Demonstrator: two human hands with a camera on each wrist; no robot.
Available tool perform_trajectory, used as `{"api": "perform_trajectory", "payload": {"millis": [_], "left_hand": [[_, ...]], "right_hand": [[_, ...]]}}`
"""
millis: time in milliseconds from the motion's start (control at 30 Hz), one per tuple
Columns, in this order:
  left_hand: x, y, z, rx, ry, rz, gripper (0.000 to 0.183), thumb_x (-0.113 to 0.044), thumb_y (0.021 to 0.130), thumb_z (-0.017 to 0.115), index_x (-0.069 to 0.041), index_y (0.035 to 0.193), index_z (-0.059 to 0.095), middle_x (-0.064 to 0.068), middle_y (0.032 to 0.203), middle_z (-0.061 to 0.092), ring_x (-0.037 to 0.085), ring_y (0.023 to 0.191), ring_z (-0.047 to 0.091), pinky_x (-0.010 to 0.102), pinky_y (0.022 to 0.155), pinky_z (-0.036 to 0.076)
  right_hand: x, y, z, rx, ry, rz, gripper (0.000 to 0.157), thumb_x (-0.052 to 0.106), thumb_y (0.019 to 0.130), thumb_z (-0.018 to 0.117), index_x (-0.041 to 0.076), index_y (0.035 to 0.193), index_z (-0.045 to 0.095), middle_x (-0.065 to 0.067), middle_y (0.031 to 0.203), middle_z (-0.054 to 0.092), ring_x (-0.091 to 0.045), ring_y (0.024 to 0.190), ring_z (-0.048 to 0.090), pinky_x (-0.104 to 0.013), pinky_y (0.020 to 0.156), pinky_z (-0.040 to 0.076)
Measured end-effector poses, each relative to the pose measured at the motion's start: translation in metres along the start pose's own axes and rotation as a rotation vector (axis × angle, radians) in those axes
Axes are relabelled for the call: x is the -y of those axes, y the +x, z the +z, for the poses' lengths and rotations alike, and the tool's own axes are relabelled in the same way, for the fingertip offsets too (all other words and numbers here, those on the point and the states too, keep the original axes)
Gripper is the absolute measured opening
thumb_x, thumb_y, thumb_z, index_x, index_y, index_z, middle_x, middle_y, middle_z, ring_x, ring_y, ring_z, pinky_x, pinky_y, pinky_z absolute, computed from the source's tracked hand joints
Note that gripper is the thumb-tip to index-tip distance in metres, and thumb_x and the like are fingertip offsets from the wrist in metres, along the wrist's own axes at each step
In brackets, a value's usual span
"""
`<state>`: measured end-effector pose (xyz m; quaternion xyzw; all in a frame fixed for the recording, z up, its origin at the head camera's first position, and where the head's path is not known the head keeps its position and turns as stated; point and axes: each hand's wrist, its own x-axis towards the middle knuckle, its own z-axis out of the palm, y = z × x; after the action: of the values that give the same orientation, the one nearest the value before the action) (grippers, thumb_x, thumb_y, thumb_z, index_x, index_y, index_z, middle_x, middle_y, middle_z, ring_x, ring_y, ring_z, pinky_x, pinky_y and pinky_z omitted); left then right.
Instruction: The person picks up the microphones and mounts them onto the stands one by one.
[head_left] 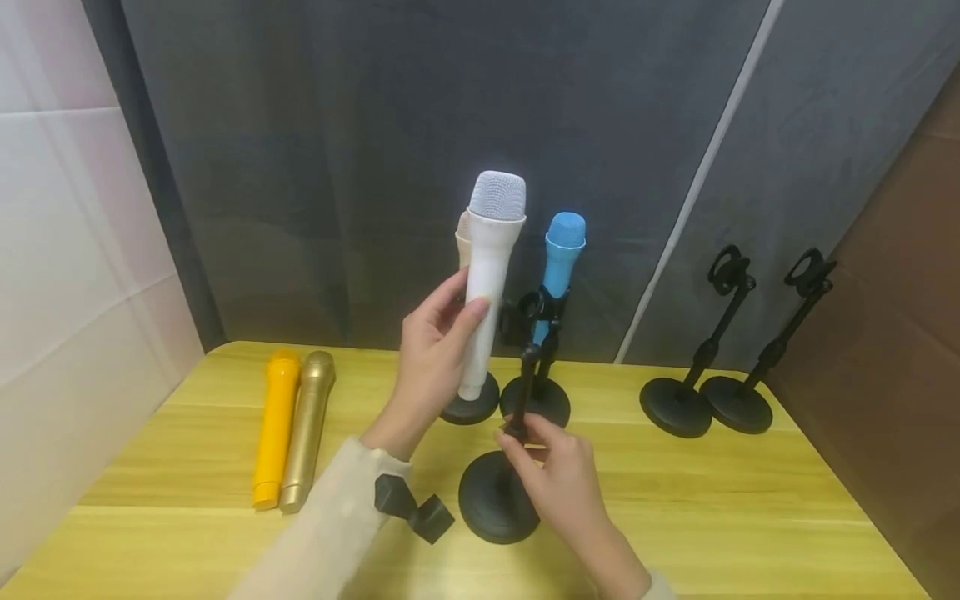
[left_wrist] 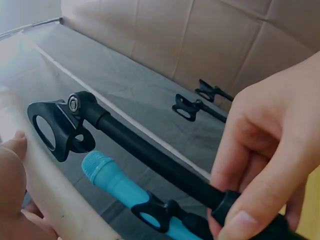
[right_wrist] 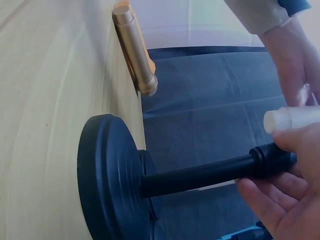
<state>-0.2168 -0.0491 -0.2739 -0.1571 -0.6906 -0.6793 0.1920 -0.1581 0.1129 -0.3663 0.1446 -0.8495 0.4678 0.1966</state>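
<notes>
My left hand grips a white microphone around its handle, mesh head up and slightly tilted. With thumb and fingers, my right hand pinches the collar on the pole of a black microphone stand. That stand's clip holds nothing and sits beside the white microphone in the left wrist view. Behind, a blue microphone rests in the clip of another stand. A beige microphone stands mostly hidden behind the white one, above a round black base.
On the left of the wooden table, a yellow microphone and a gold microphone lie side by side. Two more black stands, one left and one right, have no microphones. A grey curtain hangs behind.
</notes>
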Motion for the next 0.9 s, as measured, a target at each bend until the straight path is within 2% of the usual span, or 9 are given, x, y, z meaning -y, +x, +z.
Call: {"api": "perform_trajectory", "payload": {"millis": [167,300,467,633,700,767,867,900], "left_hand": [[-0.001,0.011,0.005,0.046,0.004,0.084,0.046,-0.019,0.099,0.065,-0.012,0.144,0.055,0.007,0.140,0.063,0.023,0.120,0.065,0.044,0.105,0.053],[-0.002,0.020,0.009,0.104,-0.011,0.123,0.048,-0.017,0.101,0.062,-0.010,0.147,0.051,0.009,0.143,0.060,0.023,0.125,0.062,0.044,0.110,0.050],[-0.001,0.024,0.014,0.190,-0.056,0.145,0.048,-0.012,0.106,0.050,-0.005,0.153,0.040,0.015,0.146,0.054,0.025,0.126,0.055,0.046,0.111,0.047],[0.001,0.024,0.017,0.265,-0.138,0.140,0.050,-0.018,0.109,0.033,-0.006,0.157,0.025,0.018,0.135,0.047,0.021,0.116,0.048,0.039,0.102,0.044],[0.001,0.025,0.018,0.277,-0.166,0.141,0.063,-0.041,0.108,0.039,-0.007,0.157,0.020,0.018,0.133,0.043,0.024,0.117,0.045,0.040,0.102,0.041],[0.000,0.026,0.018,0.280,-0.157,0.128,0.084,-0.061,0.099,0.049,-0.010,0.157,0.019,0.015,0.134,0.042,0.024,0.120,0.044,0.042,0.104,0.039],[-0.003,0.026,0.019,0.296,-0.104,0.130,0.096,-0.057,0.084,0.074,-0.015,0.154,0.024,0.011,0.136,0.043,0.026,0.123,0.044,0.048,0.105,0.041],[-0.004,0.026,0.020,0.301,-0.083,0.128,0.093,-0.046,0.083,0.080,-0.017,0.153,0.026,0.009,0.136,0.044,0.025,0.123,0.045,0.048,0.105,0.042]], "right_hand": [[-0.003,0.000,0.002,-0.007,0.002,-0.024,0.013,0.013,0.086,0.080,0.010,0.099,0.075,-0.002,0.092,0.079,-0.018,0.085,0.078,-0.023,0.070,0.062],[-0.003,0.000,0.002,-0.011,0.005,-0.018,0.014,0.010,0.086,0.080,0.009,0.099,0.075,-0.001,0.092,0.079,-0.018,0.084,0.078,-0.023,0.070,0.062],[-0.002,0.000,0.002,-0.024,0.002,-0.030,0.014,0.010,0.086,0.080,0.008,0.098,0.075,-0.002,0.092,0.079,-0.018,0.083,0.077,-0.024,0.069,0.062],[-0.001,0.000,0.004,-0.027,0.007,-0.030,0.014,0.010,0.086,0.080,0.008,0.098,0.075,-0.003,0.093,0.079,-0.018,0.083,0.077,-0.022,0.069,0.062],[0.000,-0.001,0.004,-0.023,0.010,-0.035,0.013,0.009,0.086,0.079,0.008,0.098,0.075,-0.003,0.093,0.079,-0.019,0.084,0.077,-0.021,0.069,0.061],[0.000,-0.001,0.005,-0.016,0.011,-0.040,0.012,0.009,0.088,0.078,0.007,0.099,0.074,-0.004,0.094,0.079,-0.020,0.085,0.077,-0.021,0.070,0.061],[0.001,-0.002,0.005,-0.008,0.021,-0.045,0.011,0.010,0.089,0.076,0.007,0.100,0.074,-0.006,0.096,0.079,-0.021,0.087,0.077,-0.022,0.070,0.062],[0.001,-0.002,0.006,-0.010,0.023,-0.044,0.011,0.010,0.090,0.076,0.007,0.100,0.074,-0.007,0.096,0.079,-0.021,0.087,0.077,-0.022,0.070,0.062]]}}
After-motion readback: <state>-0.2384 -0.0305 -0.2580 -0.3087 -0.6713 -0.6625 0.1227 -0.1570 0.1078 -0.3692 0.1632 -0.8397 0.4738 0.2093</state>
